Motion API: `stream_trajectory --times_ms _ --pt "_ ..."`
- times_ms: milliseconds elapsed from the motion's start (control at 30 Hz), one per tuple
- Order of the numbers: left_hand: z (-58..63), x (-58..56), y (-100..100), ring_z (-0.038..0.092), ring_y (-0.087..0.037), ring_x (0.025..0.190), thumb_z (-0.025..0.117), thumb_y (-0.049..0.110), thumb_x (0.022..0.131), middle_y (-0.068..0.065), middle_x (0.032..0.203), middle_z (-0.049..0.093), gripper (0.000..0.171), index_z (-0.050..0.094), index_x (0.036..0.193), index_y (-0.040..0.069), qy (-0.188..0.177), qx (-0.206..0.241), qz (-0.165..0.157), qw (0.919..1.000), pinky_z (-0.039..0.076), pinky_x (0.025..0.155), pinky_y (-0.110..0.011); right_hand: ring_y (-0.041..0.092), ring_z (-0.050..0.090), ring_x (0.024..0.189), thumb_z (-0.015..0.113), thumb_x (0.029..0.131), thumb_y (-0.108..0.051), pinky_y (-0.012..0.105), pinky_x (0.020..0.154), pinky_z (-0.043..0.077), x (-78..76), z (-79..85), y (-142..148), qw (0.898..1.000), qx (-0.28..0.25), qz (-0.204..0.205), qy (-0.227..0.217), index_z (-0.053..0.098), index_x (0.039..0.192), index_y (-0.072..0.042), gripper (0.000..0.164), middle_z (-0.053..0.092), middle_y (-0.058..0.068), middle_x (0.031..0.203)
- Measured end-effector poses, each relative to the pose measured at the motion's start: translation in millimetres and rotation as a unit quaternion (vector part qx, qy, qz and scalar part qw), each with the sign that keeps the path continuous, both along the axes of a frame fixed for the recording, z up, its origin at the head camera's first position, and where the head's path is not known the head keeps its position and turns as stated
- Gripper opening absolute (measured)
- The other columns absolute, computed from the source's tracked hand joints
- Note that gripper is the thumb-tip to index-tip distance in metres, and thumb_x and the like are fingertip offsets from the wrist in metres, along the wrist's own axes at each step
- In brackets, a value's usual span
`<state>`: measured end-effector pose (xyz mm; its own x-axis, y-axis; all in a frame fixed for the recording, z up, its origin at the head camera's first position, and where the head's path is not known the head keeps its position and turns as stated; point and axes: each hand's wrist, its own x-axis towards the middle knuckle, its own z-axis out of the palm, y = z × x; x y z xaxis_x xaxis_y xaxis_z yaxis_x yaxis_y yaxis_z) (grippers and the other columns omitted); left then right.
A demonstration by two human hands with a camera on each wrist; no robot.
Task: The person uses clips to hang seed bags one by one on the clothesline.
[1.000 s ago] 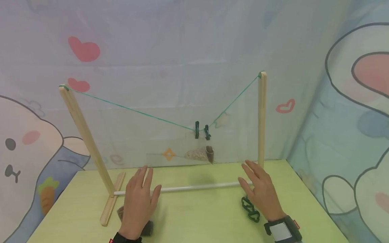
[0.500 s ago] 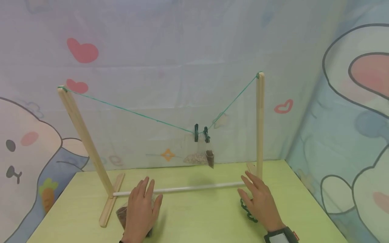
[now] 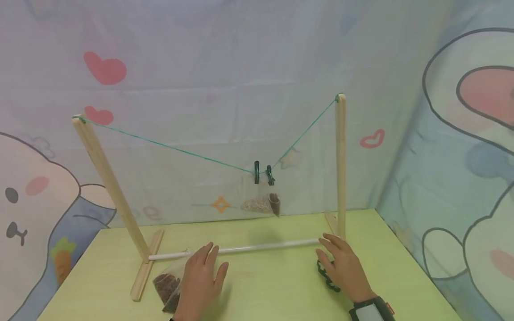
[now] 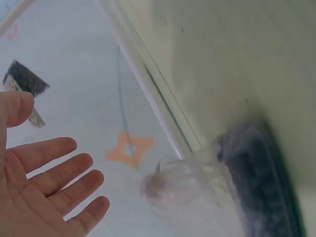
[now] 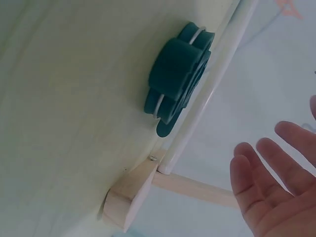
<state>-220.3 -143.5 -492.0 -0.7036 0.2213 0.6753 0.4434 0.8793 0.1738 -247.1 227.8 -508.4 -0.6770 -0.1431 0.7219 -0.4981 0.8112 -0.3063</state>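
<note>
My left hand hovers with fingers spread and holds nothing. It partly covers a clear bag of dark brown pieces on the table, seen also as a bag in the left wrist view. On the right, my right hand is empty too, its fingers loosely extended over dark green clips on the tabletop. Two green clips hang on a sagging green string. Below them dangle a bag of pale bits and a small bag with brown contents.
The string is tied between a leaning left wooden post and an upright right wooden post. A white rod joins their feet low across the table. A printed cloth hangs behind.
My left hand has moved right and somewhat lower, uncovering more of the bag on the table. My right hand has dropped slightly. The hanging bags sway a little.
</note>
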Motion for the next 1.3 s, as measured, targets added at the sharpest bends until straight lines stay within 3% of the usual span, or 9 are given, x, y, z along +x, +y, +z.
stream_trajectory --times_ms 267,433,533,667,933,1133,1300 --pt "-9.7 1.2 28 0.067 -0.038 0.113 0.070 0.026 0.098 -0.022 0.125 0.068 0.041 0.069 0.124 -0.006 0.002 -0.022 -0.031 0.9993 0.056 0.091 -0.054 0.027 0.071 0.088 0.074 0.095 -0.010 0.036 0.069 0.062 3.8 4.2 2 0.989 0.024 -0.010 -0.148 0.074 0.116 0.003 0.025 0.068 0.018 0.120" --pt "-13.8 2.8 50 0.067 -0.034 0.112 0.071 0.025 0.097 -0.019 0.122 0.070 0.038 0.070 0.122 -0.003 -0.010 -0.038 -0.052 0.9979 0.057 0.091 -0.051 0.031 0.069 0.095 0.075 0.093 -0.009 0.045 0.082 0.061 3.9 4.7 4 0.978 0.046 -0.005 -0.205 0.074 0.114 0.004 0.025 0.069 0.016 0.112" --pt "-14.4 4.2 66 0.067 -0.031 0.113 0.070 0.028 0.098 -0.015 0.123 0.070 0.037 0.071 0.122 -0.001 -0.034 -0.052 -0.064 0.9960 0.057 0.092 -0.049 0.035 0.069 0.099 0.077 0.091 -0.010 0.051 0.088 0.059 4.5 4.5 4 0.974 0.057 -0.011 -0.219 0.074 0.113 0.005 0.026 0.069 0.017 0.109" --pt "-16.0 6.5 87 0.067 -0.027 0.113 0.069 0.032 0.099 -0.011 0.124 0.070 0.038 0.071 0.123 0.002 -0.054 -0.077 -0.080 0.9923 0.057 0.093 -0.047 0.032 0.069 0.094 0.080 0.088 -0.011 0.049 0.084 0.060 3.8 4.1 4 0.971 0.074 -0.017 -0.225 0.076 0.108 0.003 0.025 0.070 0.016 0.104" --pt "-23.3 6.6 119 0.069 -0.021 0.108 0.076 0.034 0.092 -0.006 0.118 0.073 0.035 0.074 0.116 0.008 0.019 -0.135 -0.094 0.9861 0.057 0.090 -0.037 0.024 0.066 0.087 0.081 0.079 -0.009 0.045 0.077 0.059 3.5 1.5 5 0.959 0.105 -0.029 -0.261 0.077 0.111 0.001 0.035 0.071 0.013 0.100" --pt "-22.7 7.4 130 0.069 -0.020 0.108 0.076 0.033 0.092 -0.006 0.118 0.073 0.033 0.074 0.114 0.009 0.021 -0.138 -0.113 0.9838 0.057 0.092 -0.036 0.015 0.054 0.074 0.081 0.075 -0.004 0.037 0.066 0.052 2.2 0.5 5 0.958 0.103 -0.027 -0.266 0.075 0.103 -0.002 0.029 0.065 0.006 0.086" --pt "-20.5 6.8 132 0.069 -0.021 0.105 0.079 0.033 0.089 -0.007 0.114 0.074 0.033 0.074 0.110 0.008 0.045 -0.128 -0.124 0.9829 0.058 0.089 -0.036 0.013 0.046 0.069 0.082 0.075 -0.004 0.030 0.061 0.046 3.6 1.4 4 0.957 0.100 -0.026 -0.269 0.069 0.088 -0.007 0.019 0.055 0.000 0.078"
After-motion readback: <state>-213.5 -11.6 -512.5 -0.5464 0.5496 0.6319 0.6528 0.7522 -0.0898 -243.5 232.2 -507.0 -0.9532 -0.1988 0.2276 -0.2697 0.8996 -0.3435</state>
